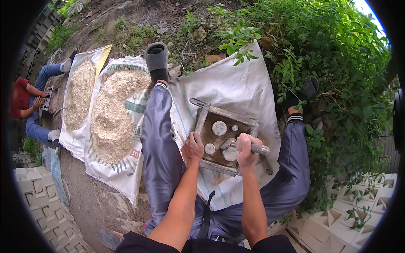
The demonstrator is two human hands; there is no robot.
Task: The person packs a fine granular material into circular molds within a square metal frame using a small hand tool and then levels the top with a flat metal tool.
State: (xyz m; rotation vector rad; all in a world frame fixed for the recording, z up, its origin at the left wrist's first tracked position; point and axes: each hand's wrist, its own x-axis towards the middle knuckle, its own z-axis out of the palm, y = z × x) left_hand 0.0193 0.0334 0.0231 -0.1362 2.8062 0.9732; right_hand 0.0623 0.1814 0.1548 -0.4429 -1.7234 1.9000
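Between my legs a square grey metal mould frame (221, 169) lies on a white woven sack (240, 86). Inside it are several round pale discs (219, 128) of different sizes on a brown bottom. My left hand (193, 148) grips the frame's left side, fingers over the bar. My right hand (247, 148) is closed round a grey metal tool (259, 149) with a thick round handle. Its blunt end sits over the largest lower disc, and my fist hides the middle of the tool. Looped metal handles (197, 102) stick out at the frame's upper left and lower right.
Pale powder heaps (112, 116) lie on printed sacks (101, 175) to the left. Farther left, a person in a red shirt (21, 99) sits with hands at a small frame. Leafy plants (337, 84) crowd the right side. Patterned pale blocks (358, 206) stand in both lower corners.
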